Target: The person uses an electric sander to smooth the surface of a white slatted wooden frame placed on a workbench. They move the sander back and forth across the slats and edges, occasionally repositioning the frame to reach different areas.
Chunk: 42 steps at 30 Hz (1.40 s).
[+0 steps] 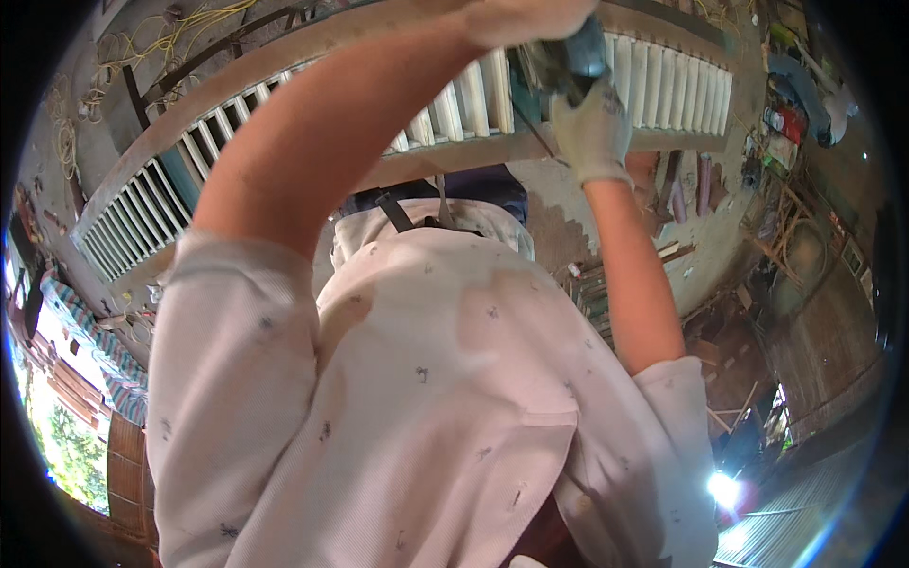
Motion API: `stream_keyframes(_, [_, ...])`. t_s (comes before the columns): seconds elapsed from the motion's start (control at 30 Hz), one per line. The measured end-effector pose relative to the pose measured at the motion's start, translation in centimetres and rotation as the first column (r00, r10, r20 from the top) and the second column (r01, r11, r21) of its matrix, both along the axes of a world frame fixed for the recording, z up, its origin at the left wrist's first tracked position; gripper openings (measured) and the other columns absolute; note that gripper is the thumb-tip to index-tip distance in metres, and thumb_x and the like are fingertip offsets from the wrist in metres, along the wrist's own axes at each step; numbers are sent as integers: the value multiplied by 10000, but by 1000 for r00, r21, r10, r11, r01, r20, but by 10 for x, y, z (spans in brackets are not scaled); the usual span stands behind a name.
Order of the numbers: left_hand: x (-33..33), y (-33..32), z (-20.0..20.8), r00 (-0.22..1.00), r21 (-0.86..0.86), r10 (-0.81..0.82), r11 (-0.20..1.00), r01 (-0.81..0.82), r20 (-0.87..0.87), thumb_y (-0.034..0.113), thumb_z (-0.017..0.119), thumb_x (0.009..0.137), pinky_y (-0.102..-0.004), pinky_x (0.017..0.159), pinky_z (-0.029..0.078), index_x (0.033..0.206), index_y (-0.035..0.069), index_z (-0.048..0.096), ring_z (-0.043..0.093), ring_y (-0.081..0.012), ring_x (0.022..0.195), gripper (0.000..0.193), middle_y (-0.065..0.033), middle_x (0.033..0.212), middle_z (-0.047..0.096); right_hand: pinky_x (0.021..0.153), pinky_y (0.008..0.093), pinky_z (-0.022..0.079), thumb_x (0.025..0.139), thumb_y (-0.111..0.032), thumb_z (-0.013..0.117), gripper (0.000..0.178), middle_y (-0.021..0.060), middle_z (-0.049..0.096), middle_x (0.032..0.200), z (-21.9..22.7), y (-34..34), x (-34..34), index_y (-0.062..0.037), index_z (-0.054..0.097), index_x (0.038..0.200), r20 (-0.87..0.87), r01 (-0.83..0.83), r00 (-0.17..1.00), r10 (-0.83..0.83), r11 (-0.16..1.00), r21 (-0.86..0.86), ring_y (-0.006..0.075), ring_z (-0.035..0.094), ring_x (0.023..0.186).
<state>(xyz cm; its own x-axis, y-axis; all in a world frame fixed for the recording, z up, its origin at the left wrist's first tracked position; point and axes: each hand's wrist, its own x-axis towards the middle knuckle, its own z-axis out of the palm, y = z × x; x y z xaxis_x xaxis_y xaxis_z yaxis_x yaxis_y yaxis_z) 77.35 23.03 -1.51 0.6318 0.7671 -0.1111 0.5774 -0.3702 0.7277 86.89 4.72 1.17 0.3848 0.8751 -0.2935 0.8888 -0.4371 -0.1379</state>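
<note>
Right hand: the right hand, in a pale glove, is closed around the lower end of a dark tool; bare forearm comes up from below.
Left hand: the left hand lies at the tool's upper end, just above the right-hand grip; cut by the upper edge and blurred. Finger closure cannot be told.
Tool: between the two hands, touching both. Dark, rounded casing; exact kind unclear. Seen over the slatted panel; contact with it cannot be told.
Panel: pale slats in rows, set in a brown frame. Runs out to both sides of the grip, the longer stretch to the left, partly hidden behind the left forearm.
Thin line: a dark line slants just left of the right glove; cord or something else, cannot tell.
Below the grip, toward the body: pale shirt with small dark motifs and damp-looking darker patches; dark blue cloth just past its hem.
Far left of the grip: yellow cable in loose loops on the floor; lower down, a striped sheet near a bright opening.
Right of the grip, well apart: a red item among clutter; nearer the body, a bright light beside ribbed sheeting.
</note>
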Motion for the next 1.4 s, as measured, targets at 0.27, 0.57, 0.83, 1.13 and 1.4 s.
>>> stream_keyframes(0.27, [-16,22,10,880,-152,377,926,-346,290,361,521,982,-578,988,573,1072,18,804,738,-513,1093,453,-321,1118,768,1061,494,568,834,-254,849,716,236,747,1301,20,71,19,-43,570,1459,-227,-58,970,92,987,153,431,718,1228])
stream_keyframes(0.57, [-24,-21,20,962,-212,120,975,-67,246,370,511,984,-601,971,582,919,-63,779,752,-531,1026,514,-385,1025,744,1071,493,554,780,-204,883,718,170,736,1345,25,29,-24,-90,614,1436,-491,169,871,-11,945,280,380,714,1243])
stream_keyframes(0.83, [-14,38,16,975,-203,165,970,-133,149,365,501,997,-575,980,597,1067,-55,806,758,-514,1094,524,-374,1067,756,1036,415,568,799,-256,917,700,138,782,1281,35,86,-3,-53,648,1413,-440,66,898,11,985,159,286,753,1169])
stream_keyframes(1.13, [8,32,0,938,-140,180,980,-143,297,351,525,960,-608,912,606,905,-75,789,751,-556,1008,505,-393,1045,746,1038,456,570,760,-235,900,873,191,753,1280,21,73,-1,-19,519,1516,-423,139,906,-6,948,286,353,743,1171])
stream_keyframes(1.4, [-4,-6,12,965,-183,32,983,17,258,320,496,969,-573,940,618,924,-30,806,757,-537,1024,470,-389,1010,746,1044,419,559,750,-246,928,789,151,759,1287,32,27,-16,-45,609,1444,-390,209,913,-124,961,183,314,740,1170])
